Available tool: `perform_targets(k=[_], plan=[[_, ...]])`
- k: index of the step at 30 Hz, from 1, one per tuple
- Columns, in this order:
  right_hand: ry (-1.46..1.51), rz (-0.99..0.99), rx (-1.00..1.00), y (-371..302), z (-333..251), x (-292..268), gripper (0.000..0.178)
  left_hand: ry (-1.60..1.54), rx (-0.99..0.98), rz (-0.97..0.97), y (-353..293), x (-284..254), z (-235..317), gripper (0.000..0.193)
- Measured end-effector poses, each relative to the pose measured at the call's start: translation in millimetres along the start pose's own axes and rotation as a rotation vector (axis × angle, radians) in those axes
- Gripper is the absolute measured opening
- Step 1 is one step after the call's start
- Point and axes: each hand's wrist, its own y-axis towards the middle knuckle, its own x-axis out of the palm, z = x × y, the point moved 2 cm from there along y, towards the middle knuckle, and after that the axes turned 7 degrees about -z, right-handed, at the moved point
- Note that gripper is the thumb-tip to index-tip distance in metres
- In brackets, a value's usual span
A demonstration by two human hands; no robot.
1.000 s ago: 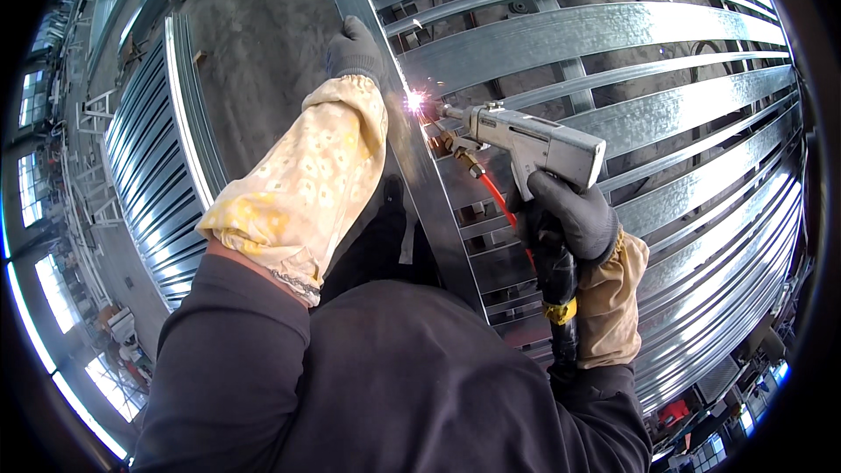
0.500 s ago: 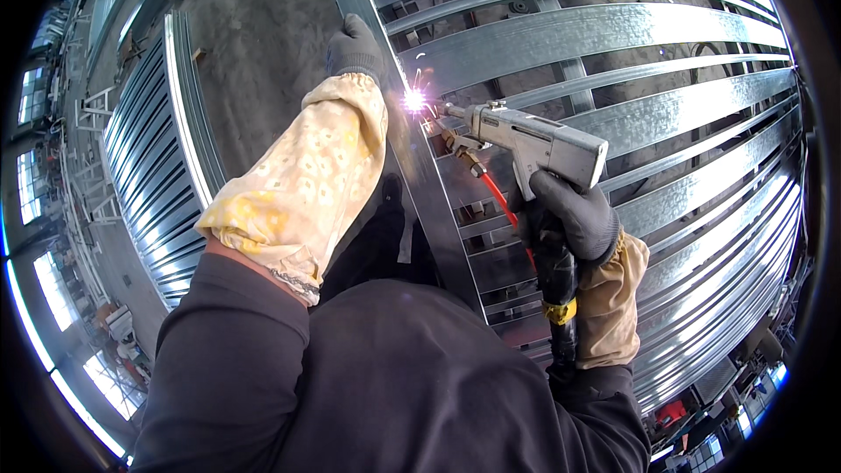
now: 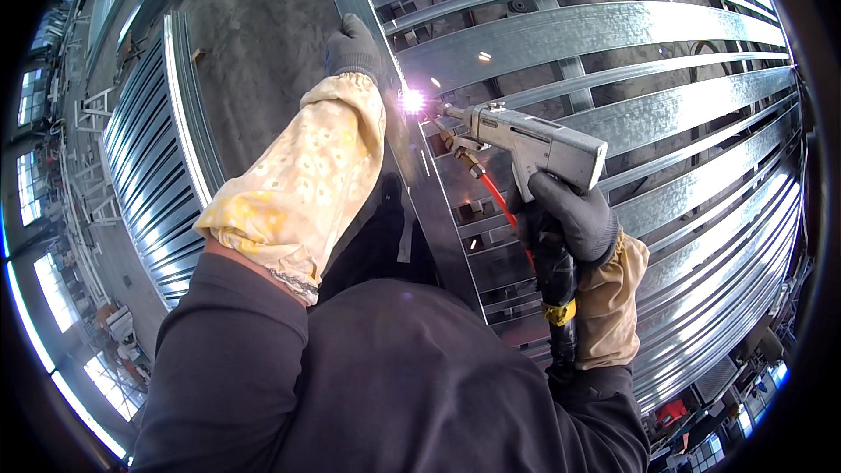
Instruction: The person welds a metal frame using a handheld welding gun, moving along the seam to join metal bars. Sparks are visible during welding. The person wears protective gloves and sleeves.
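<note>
A grey-gloved right hand, my right hand (image 3: 574, 219), is wrapped round the grip of a silver welding gun (image 3: 530, 136). A bright violet-white glow (image 3: 411, 102) burns just off the gun's nozzle, on the long galvanized steel beam (image 3: 425, 201) edging the slatted frame. Beside the nozzle run brass fittings (image 3: 473, 163) and a red hose (image 3: 499, 200). My left hand (image 3: 352, 51), also in a grey glove, holds the beam's left edge a little beyond the glow; its thumb shows, while most fingers are hidden. Pale protective sleeves (image 3: 307, 162) cover both forearms.
Many parallel steel slats (image 3: 604, 35) stretch right from the beam, with gaps between them. A thick black cable (image 3: 561, 298) with yellow tape hangs below my right hand. Another slatted panel (image 3: 144, 166) stands at left across the concrete floor (image 3: 254, 26).
The glow has shifted very slightly left, and the welding gun with it. Several bright sparks now fly over the slats and beam. My left hand stays at the beam's edge.
</note>
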Motion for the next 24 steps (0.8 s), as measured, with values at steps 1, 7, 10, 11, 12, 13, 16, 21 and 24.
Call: perform_targets(k=[1,7,10,11,12,13,16,21,24], plan=[[-0.003,-0.001,-0.001,0,0,0,0.033,0.008,-0.004,0.001,0,0,0,0.066],[-0.030,0.019,-0.005,-1,-3,4,0.031,-0.013,0.027,-0.017,-1,-1,1,0.066],[-0.052,0.021,0.003,-2,-5,6,0.029,0.015,-0.003,0.000,-4,-2,2,0.066],[-0.057,0.023,0.012,-2,-6,7,0.029,-0.002,-0.006,-0.004,-4,-2,3,0.064],[-0.061,0.027,0.021,-3,-6,8,0.029,-0.008,-0.011,-0.009,-4,-2,3,0.063],[-0.063,0.036,0.025,-3,-6,10,0.029,0.003,-0.015,-0.005,-4,-2,3,0.061],[-0.070,0.061,0.043,-3,-6,11,0.030,-0.012,-0.019,-0.017,-1,1,1,0.060],[-0.080,0.072,0.043,-3,-6,12,0.032,-0.062,0.044,0.006,1,5,-3,0.059],[-0.057,0.036,-0.014,-5,-8,13,0.035,-0.054,0.050,0.030,2,6,-3,0.058]])
